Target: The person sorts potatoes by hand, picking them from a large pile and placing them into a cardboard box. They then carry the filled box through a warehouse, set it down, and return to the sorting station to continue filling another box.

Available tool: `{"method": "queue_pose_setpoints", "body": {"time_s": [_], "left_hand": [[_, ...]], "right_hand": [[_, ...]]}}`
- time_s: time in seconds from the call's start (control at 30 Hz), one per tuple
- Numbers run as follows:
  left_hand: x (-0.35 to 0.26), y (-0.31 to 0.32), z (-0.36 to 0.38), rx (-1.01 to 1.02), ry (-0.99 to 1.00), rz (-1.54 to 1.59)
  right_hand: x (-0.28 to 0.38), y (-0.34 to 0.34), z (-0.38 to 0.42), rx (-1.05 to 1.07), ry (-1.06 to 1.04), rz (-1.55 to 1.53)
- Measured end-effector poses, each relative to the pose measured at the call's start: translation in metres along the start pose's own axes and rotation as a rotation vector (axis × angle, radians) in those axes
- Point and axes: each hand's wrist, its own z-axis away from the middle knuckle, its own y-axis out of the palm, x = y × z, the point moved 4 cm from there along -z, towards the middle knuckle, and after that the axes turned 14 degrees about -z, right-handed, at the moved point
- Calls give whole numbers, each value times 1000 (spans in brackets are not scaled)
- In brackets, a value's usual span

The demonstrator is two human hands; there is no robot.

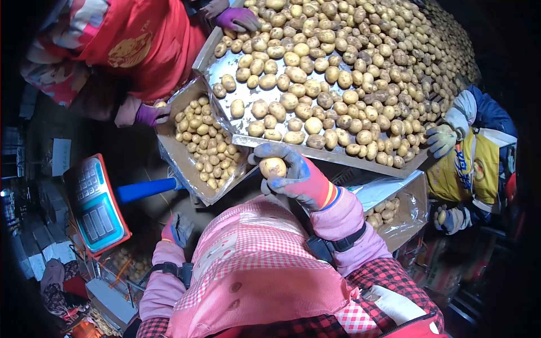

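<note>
My right hand [296, 177], in a grey, blue and pink glove, is closed round a single potato [273, 168]. It holds it just above the front rim of the metal sorting table [265, 142]. My left hand [179, 229], gloved alike, hangs low at my left side, its fingers loosely apart and nothing seen in them. In front of me the loose potatoes [360, 73] spread over the tabletop. A lined cardboard box [169, 147] with smaller potatoes [205, 141] stands at the table's left corner, ahead of my left hand.
A scale display [97, 205] on a blue post [147, 188] stands at left. Another potato box [414, 205] sits below the table at right. A co-worker in a red apron [143, 50] is at upper left; one in a yellow apron [476, 166] is at right.
</note>
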Motion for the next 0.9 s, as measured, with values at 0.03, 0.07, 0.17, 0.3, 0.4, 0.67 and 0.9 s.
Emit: {"method": "queue_pose_setpoints", "body": {"time_s": [0.03,0.07,0.17,0.3,0.4,0.67,0.9], "left_hand": [[-3,9,5,-15,4,-30],[-5,16,9,-30,8,-58],[-7,28,14,-25,28,-62],[-8,44,23,-3,66,-9],[-8,52,32,-5,92,-5],[-8,55,48,-68,80,33],[-8,62,49,-95,63,-31]], "right_hand": [[3,-7,2,-54,-30,2],[7,-11,4,-108,-59,4],[20,-18,11,-222,-90,14],[36,-30,13,-329,-191,133],[49,-42,13,-379,-182,245],[62,-77,12,-82,-601,405],[25,-101,21,-380,47,47]]}}
